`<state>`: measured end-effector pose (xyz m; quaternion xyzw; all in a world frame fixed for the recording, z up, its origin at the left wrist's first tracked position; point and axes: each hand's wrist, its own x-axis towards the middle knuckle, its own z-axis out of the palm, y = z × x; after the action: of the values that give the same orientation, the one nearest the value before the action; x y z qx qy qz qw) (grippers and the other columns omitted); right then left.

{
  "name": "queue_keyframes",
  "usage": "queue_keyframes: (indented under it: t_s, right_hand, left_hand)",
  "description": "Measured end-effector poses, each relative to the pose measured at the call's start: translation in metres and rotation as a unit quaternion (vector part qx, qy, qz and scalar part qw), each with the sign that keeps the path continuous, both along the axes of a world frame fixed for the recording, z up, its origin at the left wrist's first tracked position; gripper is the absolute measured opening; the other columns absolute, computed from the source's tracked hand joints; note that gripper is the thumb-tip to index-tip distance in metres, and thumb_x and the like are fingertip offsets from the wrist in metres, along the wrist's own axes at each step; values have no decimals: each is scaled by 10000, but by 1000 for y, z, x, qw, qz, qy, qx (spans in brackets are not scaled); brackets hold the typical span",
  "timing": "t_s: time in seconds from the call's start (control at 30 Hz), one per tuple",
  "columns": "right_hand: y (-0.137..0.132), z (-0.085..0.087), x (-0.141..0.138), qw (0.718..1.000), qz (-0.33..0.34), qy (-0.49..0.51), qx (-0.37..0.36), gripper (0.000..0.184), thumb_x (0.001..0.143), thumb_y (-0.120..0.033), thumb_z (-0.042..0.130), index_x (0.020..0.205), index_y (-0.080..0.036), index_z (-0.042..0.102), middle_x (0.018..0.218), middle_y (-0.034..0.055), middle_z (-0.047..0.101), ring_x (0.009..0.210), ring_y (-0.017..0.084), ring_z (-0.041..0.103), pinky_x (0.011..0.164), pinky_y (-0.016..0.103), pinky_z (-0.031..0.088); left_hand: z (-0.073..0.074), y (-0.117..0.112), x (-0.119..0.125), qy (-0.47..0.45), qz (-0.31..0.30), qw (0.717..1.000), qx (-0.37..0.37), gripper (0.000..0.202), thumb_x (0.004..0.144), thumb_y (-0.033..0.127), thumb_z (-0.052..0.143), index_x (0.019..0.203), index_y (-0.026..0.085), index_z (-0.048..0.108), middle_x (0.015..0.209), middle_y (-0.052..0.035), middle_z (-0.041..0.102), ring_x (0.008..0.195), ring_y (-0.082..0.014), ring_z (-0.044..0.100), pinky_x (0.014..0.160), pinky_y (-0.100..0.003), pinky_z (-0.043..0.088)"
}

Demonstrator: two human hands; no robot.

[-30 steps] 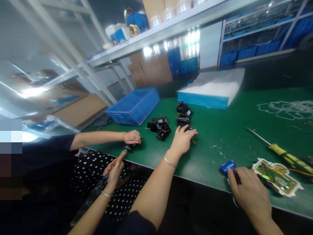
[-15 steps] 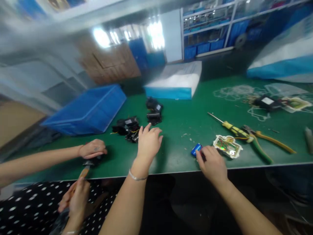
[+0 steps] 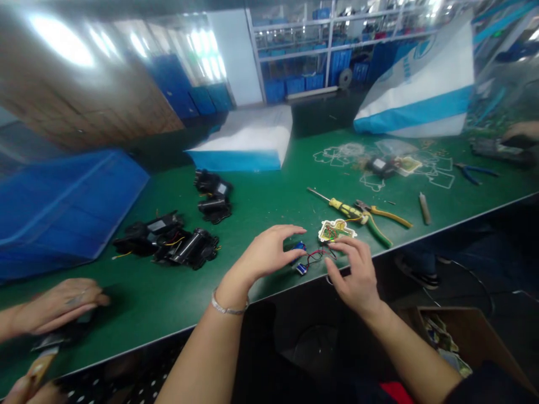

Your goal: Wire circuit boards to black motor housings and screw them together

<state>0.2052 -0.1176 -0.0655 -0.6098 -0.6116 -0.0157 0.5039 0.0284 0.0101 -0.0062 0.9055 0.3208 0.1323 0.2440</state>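
My left hand (image 3: 269, 252) is over the bench with thumb and fingers apart, beside a small blue battery-like part (image 3: 300, 246) showing between them. A second small blue and white part (image 3: 301, 269) lies just below the thumb, with red and black wires (image 3: 315, 255) running to the right. My right hand (image 3: 356, 272) has its fingers spread at the wires' other end. Its fingertips are close to a white-rimmed housing (image 3: 337, 230) with a circuit board inside; whether they touch it I cannot tell.
Behind the housing lie a yellow screwdriver (image 3: 345, 208) and pliers (image 3: 379, 221). Black assemblies (image 3: 185, 244) and a blue bin (image 3: 71, 207) are on the left. A co-worker's hand (image 3: 63, 306) presses a dark part there. White sacks (image 3: 248, 137) stand at the back.
The view has swung right. My left hand has moved from near the black assemblies to the blue parts. My right hand has come off the blue part, its fingers now spread near the wires.
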Motion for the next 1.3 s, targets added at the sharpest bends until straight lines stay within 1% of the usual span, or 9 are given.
queue_keyframes:
  t_s: [0.13, 0.2, 0.37, 0.6, 0.77, 0.9, 1.1, 1.2, 1.3]
  right_hand:
    - [-1, -7, 42, 996, -71, 44, -13, 237, 841, -273, 573, 1061, -187, 557, 1080, 117, 537, 1033, 256, 524, 847, 417, 477]
    - [3, -13, 54, 994, -75, 68, -35, 261, 837, -303, 574, 1071, -189, 550, 1095, 114, 521, 985, 237, 538, 783, 382, 502]
    - [14, -27, 59, 989, -53, 105, -94, 372, 814, -332, 585, 1151, -199, 502, 1133, 99, 514, 786, 167, 558, 657, 320, 513]
    - [16, -29, 58, 987, -74, 44, -132, 519, 790, -346, 623, 1260, -204, 453, 1179, 99, 537, 660, 138, 532, 645, 315, 494]
    - [20, -29, 61, 985, -66, -9, -162, 678, 753, -453, 649, 1331, -185, 416, 1240, 134, 501, 679, 162, 556, 701, 361, 497]
    - [23, -26, 61, 980, -63, -18, -187, 612, 730, -403, 673, 1278, -217, 475, 1128, 86, 554, 693, 171, 552, 651, 329, 483]
    - [21, -28, 50, 989, -82, 34, -121, 542, 705, -268, 674, 1219, -212, 512, 1075, 62, 563, 657, 140, 523, 665, 307, 483]
    - [22, -33, 47, 989, -93, 77, -80, 529, 671, -248, 690, 1176, -213, 538, 1082, 63, 564, 631, 133, 520, 613, 297, 492]
    - [23, -30, 50, 982, -100, 160, -29, 516, 656, -255, 713, 1143, -208, 550, 1095, 73, 564, 725, 164, 576, 617, 294, 520]
  left_hand:
    - [-3, 1, 0, 13, -64, 995, -79, 825, 594, 408, 779, 1338, 297, 441, 1362, -30, 501, 1231, -228, 479, 1051, -360, 372]
    - [-8, 2, 1, 28, -76, 993, -86, 870, 553, 367, 800, 1340, 284, 437, 1364, -47, 492, 1233, -244, 468, 1054, -379, 357]
    - [-18, 6, 3, 72, -98, 991, -61, 728, 546, 296, 788, 1229, 267, 538, 1252, -48, 557, 1163, -260, 482, 1019, -410, 356]
    - [-19, 8, 7, 85, -80, 992, -44, 513, 586, 300, 757, 1067, 268, 580, 1102, -6, 589, 1042, -229, 503, 936, -359, 382]
    - [-21, 9, 6, 104, -75, 990, -55, 446, 587, 325, 750, 996, 255, 587, 1019, -1, 598, 965, -218, 509, 842, -326, 402]
    - [-24, 11, 5, 111, -73, 989, -63, 377, 592, 341, 745, 927, 240, 604, 953, -6, 603, 937, -215, 514, 809, -317, 407]
    - [-25, 15, 5, 112, -88, 987, -77, 378, 599, 375, 743, 946, 258, 648, 991, -13, 605, 975, -226, 512, 859, -334, 398]
    - [-25, 18, 7, 124, -109, 981, -104, 311, 643, 424, 713, 906, 262, 678, 994, -13, 602, 971, -211, 526, 865, -317, 394]
    - [-25, 21, 9, 139, -121, 976, -117, 272, 673, 445, 684, 864, 251, 691, 974, -14, 611, 943, -201, 541, 845, -301, 398]
